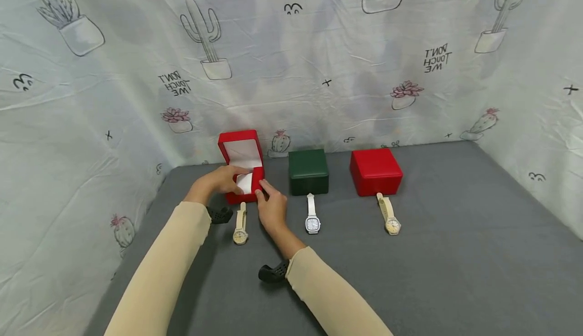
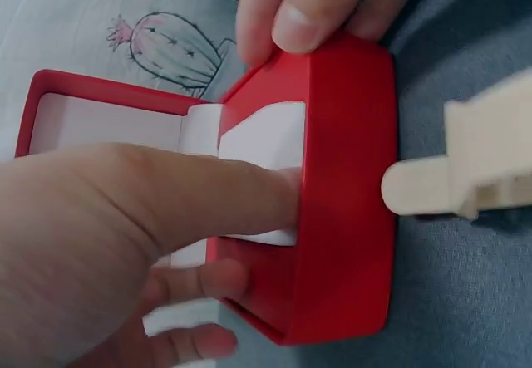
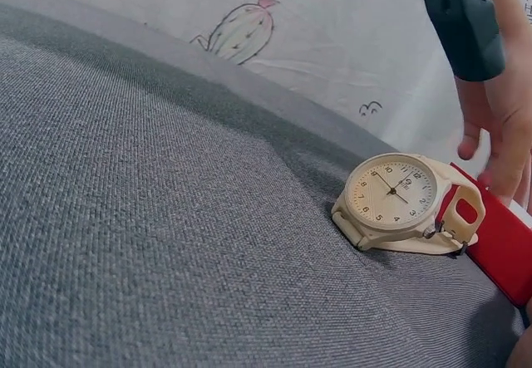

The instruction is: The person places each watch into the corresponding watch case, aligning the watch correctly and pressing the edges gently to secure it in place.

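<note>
While the grey tabletop (image 1: pixel 437 255) spreads toward four o'clock, patterned cloth (image 1: pixel 282 63) edging twelve, left hand (image 1: pixel 220 179) pinches white cushion (image 1: pixel 245 183); right hand (image 1: pixel 273 209) grips red box (image 1: pixel 257 175).

"What is the box (image 2: pixel 349 193) doing?"

"It is sitting flat on the gray table (image 1: pixel 437 275), near the back, over on the left. It is showing shiny red on the outside."

"How is its lid (image 1: pixel 243 153) standing?"

"It is standing up at the back, wide open, and it is showing white on the inside."

"Where is the white pad (image 1: pixel 245 184) sitting?"

"It is sitting down in the box, with red on both sides."
</note>
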A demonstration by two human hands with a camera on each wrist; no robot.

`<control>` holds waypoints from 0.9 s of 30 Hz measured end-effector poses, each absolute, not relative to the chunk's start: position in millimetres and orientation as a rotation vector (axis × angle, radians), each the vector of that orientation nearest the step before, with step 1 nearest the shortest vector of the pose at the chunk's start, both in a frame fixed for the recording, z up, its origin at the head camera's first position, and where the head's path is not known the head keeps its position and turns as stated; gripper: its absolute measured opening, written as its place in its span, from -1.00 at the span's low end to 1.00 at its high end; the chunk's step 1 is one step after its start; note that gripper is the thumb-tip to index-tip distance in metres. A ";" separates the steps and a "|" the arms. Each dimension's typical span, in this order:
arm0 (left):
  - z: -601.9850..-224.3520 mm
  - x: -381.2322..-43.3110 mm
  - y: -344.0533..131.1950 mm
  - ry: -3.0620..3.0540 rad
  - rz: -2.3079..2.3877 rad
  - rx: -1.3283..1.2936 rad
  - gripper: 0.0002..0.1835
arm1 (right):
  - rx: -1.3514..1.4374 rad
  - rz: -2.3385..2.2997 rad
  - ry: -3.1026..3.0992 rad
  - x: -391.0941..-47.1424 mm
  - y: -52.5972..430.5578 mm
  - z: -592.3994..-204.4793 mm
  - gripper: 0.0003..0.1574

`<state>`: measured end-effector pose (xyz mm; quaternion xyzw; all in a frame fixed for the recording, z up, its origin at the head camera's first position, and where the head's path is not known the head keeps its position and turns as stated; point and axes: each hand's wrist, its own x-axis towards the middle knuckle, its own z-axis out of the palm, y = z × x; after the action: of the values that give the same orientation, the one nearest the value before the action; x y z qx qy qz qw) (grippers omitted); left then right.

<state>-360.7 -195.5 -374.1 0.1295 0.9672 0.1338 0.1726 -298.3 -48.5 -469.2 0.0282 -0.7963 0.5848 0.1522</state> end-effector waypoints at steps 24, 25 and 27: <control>-401.4 -304.5 -227.0 2.815 1.542 0.386 -0.23 | 0.083 1.699 -2.234 -299.5 -52.3 -468.9 -0.55; -405.6 -298.6 -228.7 2.762 1.611 0.370 -0.24 | 0.079 1.698 -2.232 -299.1 -51.9 -469.3 -0.55; -412.7 -287.8 -232.3 2.674 1.715 0.354 -0.25 | 0.080 1.699 -2.224 -298.5 -50.8 -470.2 -0.56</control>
<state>-287.8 -232.3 -412.7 0.1107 0.8362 0.5364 -0.0275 -298.5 -50.8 -470.2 0.0281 -0.7829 0.5979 0.1700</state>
